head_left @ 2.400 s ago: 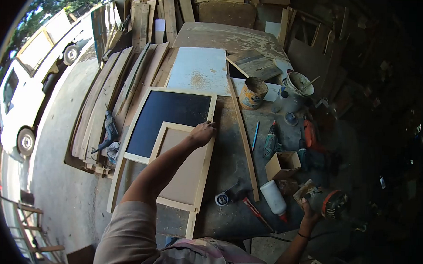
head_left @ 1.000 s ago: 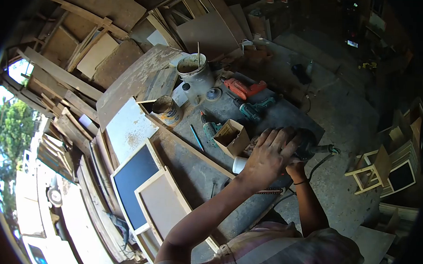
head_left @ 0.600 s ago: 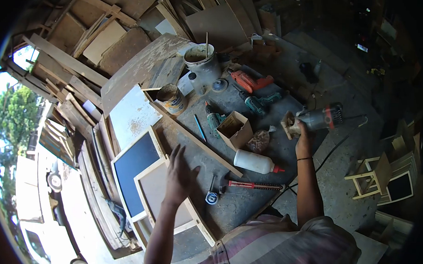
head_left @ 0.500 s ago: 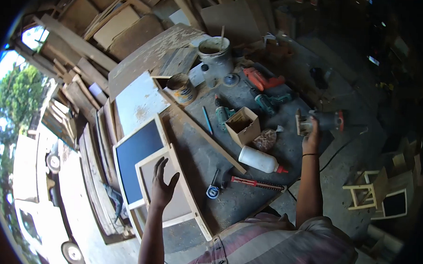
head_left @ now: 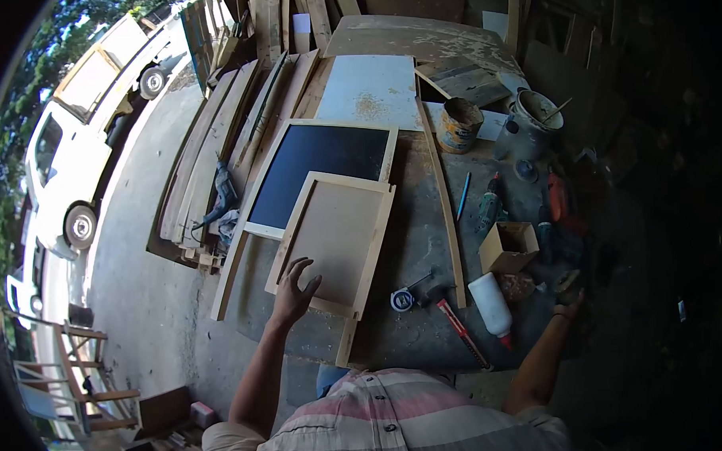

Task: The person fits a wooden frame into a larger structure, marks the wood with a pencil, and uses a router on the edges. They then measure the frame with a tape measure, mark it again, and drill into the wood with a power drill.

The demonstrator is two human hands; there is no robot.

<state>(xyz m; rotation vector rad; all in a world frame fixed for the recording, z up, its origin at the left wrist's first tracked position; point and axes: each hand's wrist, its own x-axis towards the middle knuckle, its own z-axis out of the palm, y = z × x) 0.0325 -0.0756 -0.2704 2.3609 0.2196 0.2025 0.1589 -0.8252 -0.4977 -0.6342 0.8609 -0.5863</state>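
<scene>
My left hand (head_left: 293, 293) is open, its fingers spread and slightly curled, over the lower part of a small wooden frame with a beige panel (head_left: 337, 225). That frame overlaps a larger one with a dark panel (head_left: 331, 157). At the right edge of the table, in deep shadow, my right hand (head_left: 566, 306) is closed round a handheld router (head_left: 567, 282), of which only the pale base shows dimly. Close to this hand lie a bag of small brown pieces (head_left: 518, 287) and a white glue bottle with a red cap (head_left: 492, 308).
On the table (head_left: 409, 338) are a tape measure (head_left: 402, 299), a red tool (head_left: 462, 332), a cardboard box (head_left: 508, 246), a green drill (head_left: 489, 204), a blue pencil (head_left: 464, 196), a long wooden strip (head_left: 441, 196), a tin (head_left: 460, 125) and a bucket (head_left: 537, 116). Boards (head_left: 212, 149) lie at left.
The view has swung left, bringing the frames to the middle. My right hand has come lower with the router, into shadow by the bottle. My left hand stays over the small frame.
</scene>
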